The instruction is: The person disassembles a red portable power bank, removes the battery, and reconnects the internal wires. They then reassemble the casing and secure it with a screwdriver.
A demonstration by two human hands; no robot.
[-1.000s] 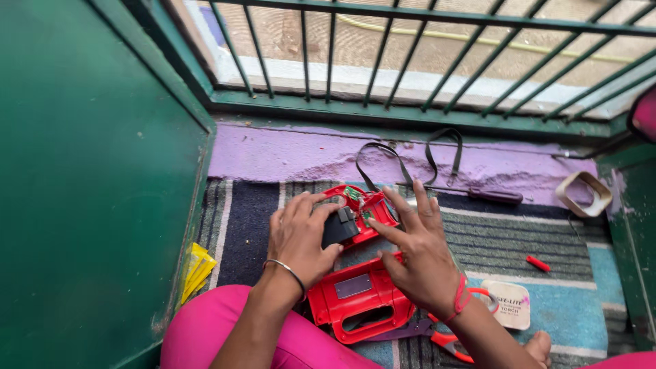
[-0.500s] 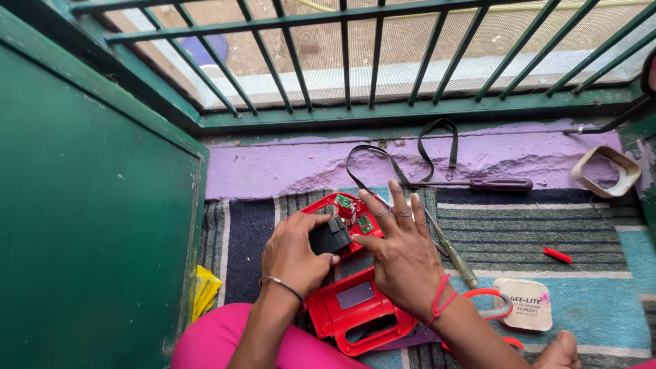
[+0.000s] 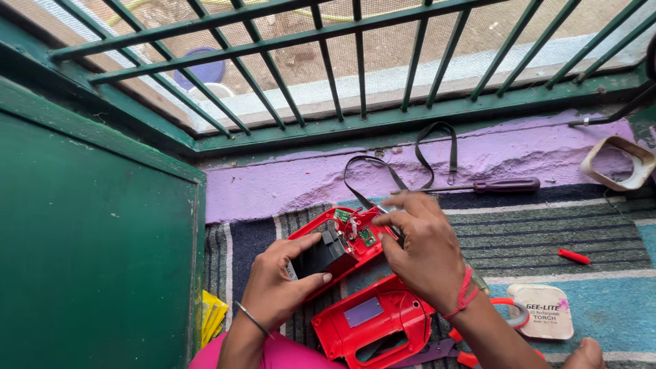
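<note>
**Two hands working inside an opened red torch on a striped mat**

Two hands are showing, both the person's own. Two red torch shells are lying on the striped mat (image 3: 547, 239): the opened half (image 3: 355, 239) with its insides facing up, and the second shell half (image 3: 376, 321) resting just below it, nearer the mat's near edge. One black battery block (image 3: 326, 256) is sitting in the opened half, and two small green circuit boards (image 3: 367, 236) are showing beside it.

The left hand (image 3: 280, 283) is wrapping around the left end of the opened half, thumb and fingers closing on the battery block and the shell's edge. The right hand (image 3: 424, 249) is hovering over the right end of the same shell, fingers curling narrowly together at the boards; whether they are pinching something small I cannot tell. So the opened half is lying directly between and under both hands, touching the left one.

One dark-handled screwdriver (image 3: 478, 186) is lying along the mat's far edge, against the purple ledge (image 3: 273, 184). One black strap (image 3: 424, 154) is looping over that ledge. One cream square frame (image 3: 618, 162) is sitting at the far right corner. One small red piece (image 3: 572, 256) is lying near the right edge, well apart from the hands. One pale lens cover (image 3: 543, 311) is resting by the right forearm, beside one pair of orange-handled scissors (image 3: 502, 321). Yellow pieces (image 3: 212, 316) are poking out at the mat's left edge; their count is unclear.
</note>
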